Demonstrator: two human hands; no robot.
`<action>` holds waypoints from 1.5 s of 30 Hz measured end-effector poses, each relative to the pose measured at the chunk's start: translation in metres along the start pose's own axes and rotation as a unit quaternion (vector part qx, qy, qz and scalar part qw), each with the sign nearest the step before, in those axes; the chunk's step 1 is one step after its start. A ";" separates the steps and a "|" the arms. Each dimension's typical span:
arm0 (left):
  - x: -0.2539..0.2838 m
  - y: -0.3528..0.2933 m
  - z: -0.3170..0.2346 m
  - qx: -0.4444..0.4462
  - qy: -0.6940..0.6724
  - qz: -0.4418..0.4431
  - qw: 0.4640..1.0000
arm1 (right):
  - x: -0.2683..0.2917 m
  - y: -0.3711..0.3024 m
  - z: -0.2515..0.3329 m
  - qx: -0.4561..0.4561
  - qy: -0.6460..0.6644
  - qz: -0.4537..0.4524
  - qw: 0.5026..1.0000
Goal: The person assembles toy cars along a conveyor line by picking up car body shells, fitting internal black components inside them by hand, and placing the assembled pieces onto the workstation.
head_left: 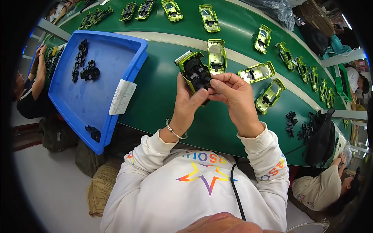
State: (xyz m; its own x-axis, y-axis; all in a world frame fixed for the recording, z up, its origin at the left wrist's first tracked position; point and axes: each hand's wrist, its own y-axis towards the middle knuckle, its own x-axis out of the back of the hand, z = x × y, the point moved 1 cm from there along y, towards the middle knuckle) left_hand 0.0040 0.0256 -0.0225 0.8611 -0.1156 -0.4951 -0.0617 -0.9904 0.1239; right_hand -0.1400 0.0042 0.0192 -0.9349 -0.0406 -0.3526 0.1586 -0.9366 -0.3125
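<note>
A yellow-green toy car body (196,72) with a black interior is held up in front of me, tilted, its hollow underside facing up. My left hand (185,101) grips its near left side, the thumb lying across the lower end. With thumb and fingers pinched together, my right hand (233,94) works at the black part on the body's right lower edge. Whether a small piece sits between those fingertips is hidden. Just beyond, another green car body (217,54) lies on the green table. Two more, one body (257,72) and a second body (269,96), rest right of my hands.
A blue bin (99,87) with several black parts stands on the left. Green car bodies, such as one (210,18), line the green belt (237,27) beyond. Small black parts (305,126) lie at the right beside a black bag (320,141). Other people sit at both sides.
</note>
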 end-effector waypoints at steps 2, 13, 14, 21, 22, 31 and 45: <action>0.002 0.000 0.001 -0.026 0.041 0.018 0.999 | -0.006 0.003 0.003 -0.006 0.003 -0.011 1.000; 0.023 0.010 -0.003 -0.010 0.040 -0.003 0.999 | -0.029 0.016 0.017 -0.025 -0.135 0.013 0.990; 0.023 0.009 -0.004 -0.011 0.041 -0.005 0.999 | -0.027 0.018 0.014 -0.026 -0.135 0.016 0.990; 0.015 0.006 -0.017 0.031 0.000 -0.027 0.999 | -0.012 0.020 0.006 0.103 -0.237 0.040 0.965; 0.015 0.007 -0.016 0.040 0.002 -0.027 0.999 | -0.012 0.020 0.004 0.081 -0.177 0.055 0.979; 0.016 0.007 -0.013 0.032 0.088 -0.022 0.995 | -0.015 0.019 -0.006 0.052 -0.109 0.028 0.992; 0.008 0.013 -0.045 0.084 -0.056 -0.032 0.994 | -0.028 0.020 0.015 0.029 -0.070 0.093 0.993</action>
State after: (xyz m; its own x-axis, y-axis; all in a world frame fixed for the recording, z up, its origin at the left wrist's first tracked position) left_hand 0.0332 0.0156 0.0139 0.8055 -0.0511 -0.5904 -0.1002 -0.9937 -0.0508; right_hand -0.1152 -0.0186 0.0364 -0.9267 -0.2588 -0.2726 0.3180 -0.9265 -0.2013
